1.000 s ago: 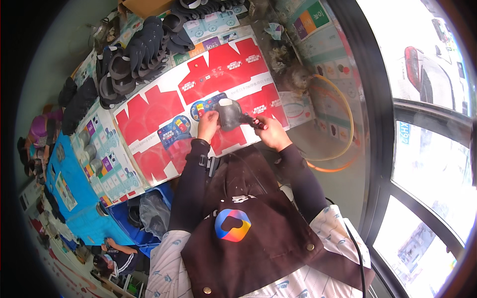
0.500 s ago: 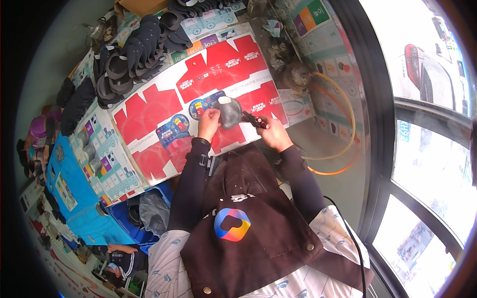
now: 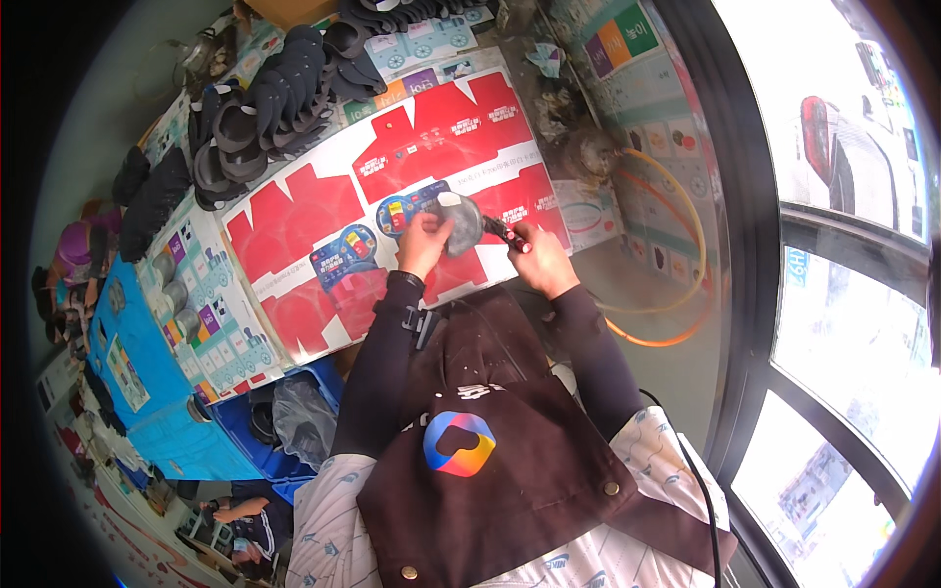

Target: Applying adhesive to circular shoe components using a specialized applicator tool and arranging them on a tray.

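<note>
My left hand [image 3: 421, 245] pinches the left edge of a dark grey rounded cup-like piece [image 3: 463, 227], which has a pale patch near its top. The piece is held over a sheet printed in red and white [image 3: 328, 211] on the table. In my right hand [image 3: 543, 261] is a slim black and reddish tool, much like a small spray gun [image 3: 508, 235]. Its dark front end points at the piece's right side, and I cannot tell whether they touch. My right fingers wrap round its rear part.
Stacks of dark curved pieces [image 3: 284, 88] line the table's far left. Clear cup-shaped pieces [image 3: 174, 294] sit at the left edge. A blue bin [image 3: 230, 431] holds a plastic bag. Yellow and orange hoses [image 3: 701, 245] loop at right, beside a window. Another person [image 3: 250, 519] is at lower left.
The grey piece has turned and shifted slightly right in my left hand. My right hand and the tool have changed angle a little. The person at lower left has moved.
</note>
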A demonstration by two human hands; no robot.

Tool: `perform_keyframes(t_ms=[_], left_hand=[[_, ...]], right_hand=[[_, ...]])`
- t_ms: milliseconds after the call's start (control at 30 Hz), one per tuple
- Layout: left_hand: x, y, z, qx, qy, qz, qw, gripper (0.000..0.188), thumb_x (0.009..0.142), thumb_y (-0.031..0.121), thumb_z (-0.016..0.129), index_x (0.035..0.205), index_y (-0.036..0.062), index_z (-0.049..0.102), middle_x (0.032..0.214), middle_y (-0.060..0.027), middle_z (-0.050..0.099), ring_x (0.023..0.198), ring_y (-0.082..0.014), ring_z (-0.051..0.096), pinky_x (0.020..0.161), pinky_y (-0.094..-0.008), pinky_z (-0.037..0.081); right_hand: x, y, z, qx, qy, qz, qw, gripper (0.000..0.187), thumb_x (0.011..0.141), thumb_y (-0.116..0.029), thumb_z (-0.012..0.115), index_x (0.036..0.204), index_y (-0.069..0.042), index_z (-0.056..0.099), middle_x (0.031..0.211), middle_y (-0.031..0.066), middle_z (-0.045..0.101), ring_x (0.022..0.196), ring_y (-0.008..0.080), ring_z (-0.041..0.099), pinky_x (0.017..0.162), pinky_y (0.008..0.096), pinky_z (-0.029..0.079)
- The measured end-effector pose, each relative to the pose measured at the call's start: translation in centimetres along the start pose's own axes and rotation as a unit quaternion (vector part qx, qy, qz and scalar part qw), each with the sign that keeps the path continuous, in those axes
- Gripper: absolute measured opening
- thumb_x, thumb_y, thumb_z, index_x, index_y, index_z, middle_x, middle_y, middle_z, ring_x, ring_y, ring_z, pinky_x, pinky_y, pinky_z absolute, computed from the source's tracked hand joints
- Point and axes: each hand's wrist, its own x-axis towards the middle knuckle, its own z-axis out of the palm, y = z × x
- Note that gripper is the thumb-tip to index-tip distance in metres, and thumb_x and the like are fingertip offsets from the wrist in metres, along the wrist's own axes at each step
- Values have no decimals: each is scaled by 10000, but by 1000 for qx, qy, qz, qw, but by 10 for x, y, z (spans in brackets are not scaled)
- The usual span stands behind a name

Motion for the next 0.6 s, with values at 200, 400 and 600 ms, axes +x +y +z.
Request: perform_keyframes(t_ms=[200, 400, 600], left_hand=[[17, -38, -14, 38, 32, 16, 999, 362, 948, 244, 761, 1176, 3, 616, 1043, -107, 674, 759, -156, 680, 637, -295, 582], [14, -48, -38, 1, 26, -47, 999, 275, 1010, 261, 670, 1173, 45, 624, 1009, -52, 658, 727, -135, 634, 538, -295, 575], [0, -4, -34, -25, 10, -90, 996, 251, 1028, 261, 617, 1170, 70, 696, 988, -6, 679, 790, -92, 585, 680, -258, 514]], right_hand=[[-5, 15, 27, 152, -119, -22, 981, 320, 895, -228, 644, 1125, -8, 680, 950, 288, 697, 954, 473, 681, 836, 508, 532], [14, -38, 6, 185, -132, 27, 974, 372, 836, -158, 641, 1166, 13, 660, 953, 293, 691, 964, 468, 681, 807, 492, 518], [38, -19, 29, 158, -44, 26, 986, 359, 857, -214, 543, 1087, 25, 680, 1004, 344, 669, 1036, 515, 628, 904, 541, 498]])
